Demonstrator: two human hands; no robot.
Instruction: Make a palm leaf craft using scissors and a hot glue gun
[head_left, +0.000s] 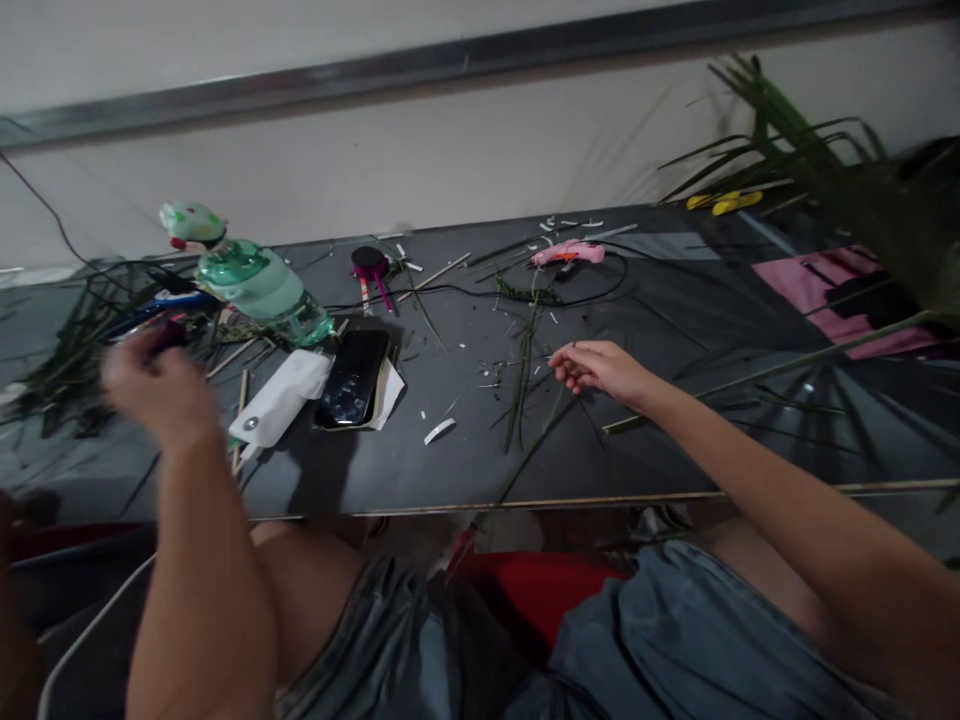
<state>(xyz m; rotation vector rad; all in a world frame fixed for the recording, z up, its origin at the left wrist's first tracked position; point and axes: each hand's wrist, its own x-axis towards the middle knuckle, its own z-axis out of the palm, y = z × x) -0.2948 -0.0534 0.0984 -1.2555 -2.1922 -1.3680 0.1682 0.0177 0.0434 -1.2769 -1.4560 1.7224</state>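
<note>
My left hand [154,385] is raised over the left side of the dark table, smeared by motion. Its fingers curl around a small dark maroon thing [166,336] whose kind I cannot make out. My right hand [589,366] hovers above the middle of the table, fingertips pinched together. From them a long thin green leaf strip [529,455] appears to run down past the table's front edge. Close by on the left lie several green leaf strips [520,385]. Behind that hand rests a pink glue gun [568,252] with a black cord.
A green bottle [262,288] leans near a black phone [354,375] and a white object [281,400]. Cut leaves [64,350] heap at far left. Large palm fronds [817,130], yellow-handled scissors [726,203] and a pink sheet [787,275] lie right. White scraps are scattered about.
</note>
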